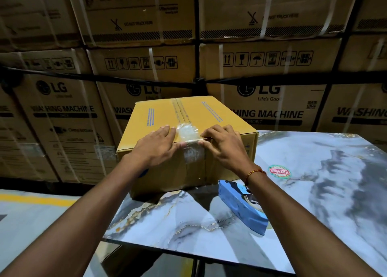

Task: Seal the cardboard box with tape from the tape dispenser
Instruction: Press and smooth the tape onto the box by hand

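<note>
A yellow-brown cardboard box (159, 117) stands on the marble-patterned table (314, 182), its top flaps closed along a centre seam. Clear tape (191, 144) runs along that seam and folds over the near top edge onto the front face, crinkled there. My left hand (156, 144) lies flat on the box's near edge left of the tape, thumb on the tape. My right hand (225, 146) presses on the edge to the tape's right, thumb touching the tape. A blue tape dispenser (240, 205) lies on the table under my right forearm, held by neither hand.
Stacked washing-machine cartons (272, 67) strapped with bands form a wall right behind the table. A round red-and-green sticker (279, 172) is on the tabletop. The floor at left has a yellow line (35, 199). The table's near edge is at the lower middle.
</note>
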A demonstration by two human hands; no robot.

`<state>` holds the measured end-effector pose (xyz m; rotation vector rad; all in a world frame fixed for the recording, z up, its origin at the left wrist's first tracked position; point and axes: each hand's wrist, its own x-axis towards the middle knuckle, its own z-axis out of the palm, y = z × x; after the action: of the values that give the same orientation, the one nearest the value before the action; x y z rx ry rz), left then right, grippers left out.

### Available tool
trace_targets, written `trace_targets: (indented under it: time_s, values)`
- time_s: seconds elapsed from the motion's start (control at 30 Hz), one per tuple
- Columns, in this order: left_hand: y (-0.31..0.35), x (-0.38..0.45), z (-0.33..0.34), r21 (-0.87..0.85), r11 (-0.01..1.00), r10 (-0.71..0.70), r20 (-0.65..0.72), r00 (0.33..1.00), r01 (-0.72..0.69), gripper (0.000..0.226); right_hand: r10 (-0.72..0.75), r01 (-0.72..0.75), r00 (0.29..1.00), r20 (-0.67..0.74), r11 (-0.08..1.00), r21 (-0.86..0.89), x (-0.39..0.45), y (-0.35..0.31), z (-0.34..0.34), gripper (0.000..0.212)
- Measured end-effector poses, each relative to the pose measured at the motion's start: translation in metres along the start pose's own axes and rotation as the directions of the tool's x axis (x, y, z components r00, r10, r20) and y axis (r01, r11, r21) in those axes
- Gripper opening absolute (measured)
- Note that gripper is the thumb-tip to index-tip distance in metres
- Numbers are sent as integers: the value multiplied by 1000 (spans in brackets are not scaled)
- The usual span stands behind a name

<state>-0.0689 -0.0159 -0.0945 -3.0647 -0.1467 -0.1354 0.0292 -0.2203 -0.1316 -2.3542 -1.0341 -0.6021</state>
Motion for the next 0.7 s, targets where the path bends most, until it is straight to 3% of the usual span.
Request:
trace_targets:
  time_s: [0.2,0.43,0.53,0.7]
  values:
    - [2,-6,9,54,998,-15,-118,993,22,88,-18,18,1000,7,999,-34,-2,-1,-1,38]
    - [11,-10,17,121,989,-57,-225,973,86,108,-41,43,999,21,991,-126,-11,-5,1,60]
    - [17,-13,24,138,980,-88,-333,939,141,103,-40,40,999,4,983,-177,-13,-7,6,74]
    - [25,-16,41,160,960,-128,-487,864,232,91,-29,15,998,-53,972,-235,-14,-10,17,73]
